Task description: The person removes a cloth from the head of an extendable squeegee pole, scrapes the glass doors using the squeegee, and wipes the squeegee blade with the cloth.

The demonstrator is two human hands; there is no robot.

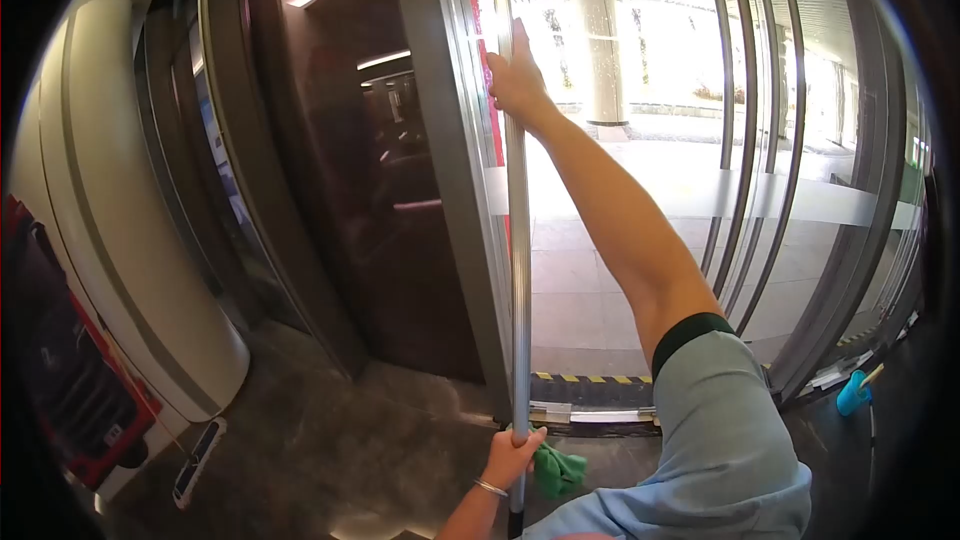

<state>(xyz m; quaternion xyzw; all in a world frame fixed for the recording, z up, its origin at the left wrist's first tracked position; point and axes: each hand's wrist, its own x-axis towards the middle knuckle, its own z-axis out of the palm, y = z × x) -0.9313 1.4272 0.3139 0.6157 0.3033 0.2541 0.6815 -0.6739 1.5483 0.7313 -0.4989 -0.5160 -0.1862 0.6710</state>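
Observation:
A long silver metal pole [517, 270] with a black top end stands nearly upright in front of me. High up on it, my right hand [519, 88] is closed round the shaft, the arm stretched out. Lower down, my left hand [510, 455], with a bracelet at the wrist, grips the same pole. A crumpled green cloth [560, 470] hangs beside the left fingers; part of it is hidden behind the hand. The pole's lower end runs out of view at the bottom. Behind the pole is a glass door [600, 280].
Curved metal door handles [745, 120] are at the right. Yellow-black striped tape [585, 380] runs along the threshold. A blue container [853, 395] stands at the far right. On the left are a dark panel [370, 180], a white column [110, 190], a flat mop [198, 465] and a red-and-black cart [80, 360].

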